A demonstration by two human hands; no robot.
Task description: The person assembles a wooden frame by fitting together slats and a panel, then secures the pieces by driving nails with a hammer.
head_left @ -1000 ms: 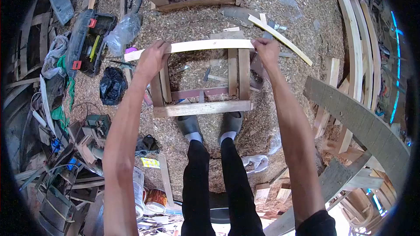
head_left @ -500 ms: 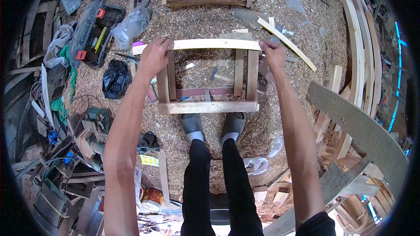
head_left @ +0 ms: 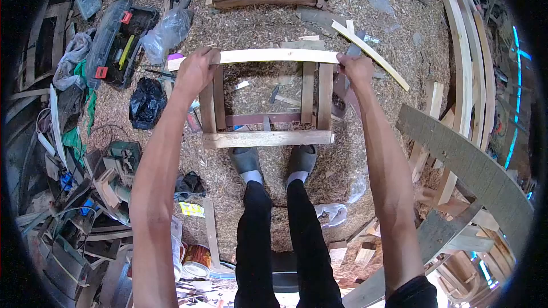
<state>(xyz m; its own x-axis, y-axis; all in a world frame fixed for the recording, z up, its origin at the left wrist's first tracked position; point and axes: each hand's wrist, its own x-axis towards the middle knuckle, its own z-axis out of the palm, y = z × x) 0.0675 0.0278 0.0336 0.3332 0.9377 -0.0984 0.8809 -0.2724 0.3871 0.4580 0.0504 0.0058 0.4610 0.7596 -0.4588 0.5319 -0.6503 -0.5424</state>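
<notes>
A pale, slightly curved wooden slat (head_left: 274, 56) runs across the far side of a wooden frame (head_left: 268, 138). My left hand (head_left: 196, 71) is closed around the slat near its left end, which sticks out past the fingers. At the right end, my right hand (head_left: 356, 69) pinches the slat between thumb and fingers. The frame stands just beyond my feet, its legs (head_left: 325, 97) below the slat. Through its opening show a hammer (head_left: 274, 93) and a reddish-brown bar (head_left: 285, 118).
Another wooden frame (head_left: 265, 1) stands at the top. A clear toolbox (head_left: 117, 45) and a black plastic bag (head_left: 147, 102) lie left. A thin wood strip (head_left: 371, 56) rests on the shavings at right, near long curved boards (head_left: 463, 51) and a wide grey plank (head_left: 456, 154).
Both hands keep their hold on the slat. The whole scene sits slightly further left in view; little else differs.
</notes>
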